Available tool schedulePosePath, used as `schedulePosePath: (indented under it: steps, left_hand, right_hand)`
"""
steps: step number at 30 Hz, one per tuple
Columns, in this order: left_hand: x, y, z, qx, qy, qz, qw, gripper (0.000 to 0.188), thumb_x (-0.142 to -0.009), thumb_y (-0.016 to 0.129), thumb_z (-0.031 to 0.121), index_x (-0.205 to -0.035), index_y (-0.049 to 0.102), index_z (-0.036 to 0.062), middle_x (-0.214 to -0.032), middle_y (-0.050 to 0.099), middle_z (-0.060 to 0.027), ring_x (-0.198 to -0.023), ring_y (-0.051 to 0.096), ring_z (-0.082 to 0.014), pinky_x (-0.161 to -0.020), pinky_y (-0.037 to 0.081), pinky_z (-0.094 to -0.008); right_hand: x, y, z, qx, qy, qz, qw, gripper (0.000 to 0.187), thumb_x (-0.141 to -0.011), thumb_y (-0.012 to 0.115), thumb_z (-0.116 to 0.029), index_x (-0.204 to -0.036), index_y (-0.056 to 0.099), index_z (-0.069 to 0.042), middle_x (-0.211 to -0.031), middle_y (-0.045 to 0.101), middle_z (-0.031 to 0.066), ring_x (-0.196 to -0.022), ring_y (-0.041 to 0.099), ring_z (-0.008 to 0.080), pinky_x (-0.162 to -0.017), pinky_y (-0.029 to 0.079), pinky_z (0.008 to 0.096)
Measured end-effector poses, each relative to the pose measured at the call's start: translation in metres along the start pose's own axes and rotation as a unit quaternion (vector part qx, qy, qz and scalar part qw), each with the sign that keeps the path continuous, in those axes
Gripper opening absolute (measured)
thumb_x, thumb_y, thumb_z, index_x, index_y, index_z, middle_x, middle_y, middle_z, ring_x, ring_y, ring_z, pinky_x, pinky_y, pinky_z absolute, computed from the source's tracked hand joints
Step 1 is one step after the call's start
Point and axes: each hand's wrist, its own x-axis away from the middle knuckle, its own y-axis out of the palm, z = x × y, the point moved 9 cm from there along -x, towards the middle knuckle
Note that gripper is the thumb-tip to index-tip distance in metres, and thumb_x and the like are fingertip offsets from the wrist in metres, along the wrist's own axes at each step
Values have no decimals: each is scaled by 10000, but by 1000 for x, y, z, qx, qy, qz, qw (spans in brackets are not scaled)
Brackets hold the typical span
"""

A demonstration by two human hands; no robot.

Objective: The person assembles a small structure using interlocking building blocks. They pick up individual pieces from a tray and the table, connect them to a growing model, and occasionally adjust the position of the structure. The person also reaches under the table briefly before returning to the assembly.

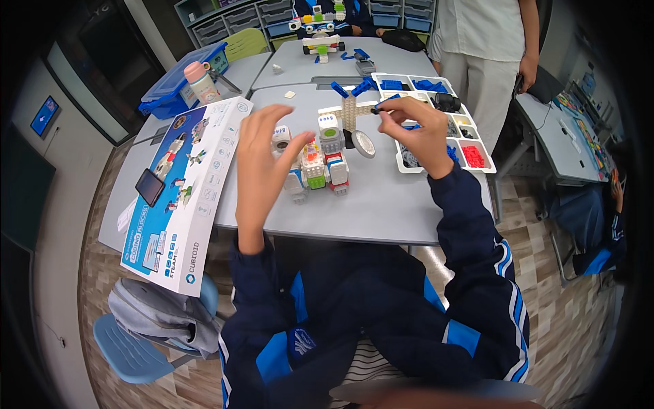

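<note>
Dark blue sleeves (470, 273) rose from the lower edge toward a grey table (388, 204). On that table, between the two hands, stood a small block robot (317, 167) built of white, green, red and grey cubes, with a beige perforated upright (349, 112) and a grey wheel (363, 144) just behind it. The left hand (262, 160) hovered just beside the model, its fingers spread and slightly curled, gripping nothing. The right hand (415, 129) hung above the table's far side with thumb and forefinger pinched on a small dark blue piece (383, 103), the other fingers folded. A white sorting tray (477, 167) of blue, red and black parts lay just beside that hand, and a printed kit box (187, 191) lay to the left, overhanging the table edge.

The model looked light and rigid, yet likely to come apart at its joints; holding it by the lower cube body seemed safer than by the thin upright. The pinched piece appeared tiny and smooth, easy to drop.
</note>
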Motion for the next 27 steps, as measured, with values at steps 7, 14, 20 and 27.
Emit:
schedulePosePath:
  steps: [7, 14, 20, 27]
  left_hand:
    - [-55, 76, -22, 125, -39, -186, 974, 370, -865, 737, 261, -1133, 696, 9, -1117, 714, -139, -1045, 673, -240, -899, 518, -355]
    - [-58, 104, -34, 171, -47, -212, 961, 259, -875, 691, 174, -1051, 701, -16, -983, 748, -152, -926, 725, -261, -843, 557, -349]
    - [-50, 109, -40, 188, -81, -196, 959, 211, -872, 681, 130, -1026, 700, -13, -978, 751, -156, -920, 736, -259, -844, 563, -326]
    - [-51, 96, -32, 146, -65, -145, 976, 226, -865, 696, 154, -1032, 701, 1, -989, 743, -150, -930, 722, -272, -840, 550, -341]
  right_hand:
    - [1, 32, -7, 29, -45, 50, 997, 174, -781, 751, 29, -948, 729, -13, -859, 706, 63, -686, 688, 114, -541, 514, 215]
    - [10, 43, 1, 14, -37, 76, 996, 194, -803, 754, 15, -994, 737, -14, -915, 711, 77, -724, 698, 125, -550, 538, 216]
    - [9, 44, 4, 4, -32, 87, 996, 183, -820, 743, 11, -1002, 737, -8, -935, 715, 84, -728, 700, 130, -562, 547, 217]
    - [11, 49, 25, -116, 99, 70, 986, 124, -891, 697, -15, -1007, 726, 17, -936, 710, 90, -729, 699, 132, -512, 509, 209]
